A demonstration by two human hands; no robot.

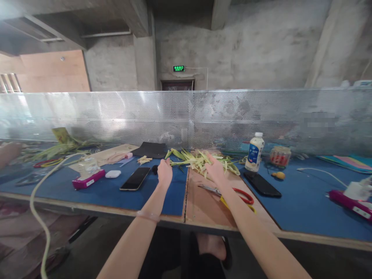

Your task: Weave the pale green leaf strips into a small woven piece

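My left hand (pixel 165 172) is closed in a pinch above the blue tabletop, with the end of a pale green leaf strip at its fingertips. A loose pile of yellow-green leaf strips (pixel 197 159), like husks or straw, lies before me on a tan board (pixel 200 209). At this pile my right hand (pixel 215 169) has its fingers closed on some strips; the exact grip is partly hidden. Under my right forearm rest scissors (pixel 245 195) with red and yellow handles, partly covered by the arm.
A black phone (pixel 135 179), a white earbud case (pixel 113 174) and a purple power strip (pixel 88 179) lie left. On the right are a bottle (pixel 254 153), another phone (pixel 262 184) and a jar (pixel 279 156). A perforated metal partition (pixel 151 116) runs behind. Another person's hand (pixel 10 153) shows far left.
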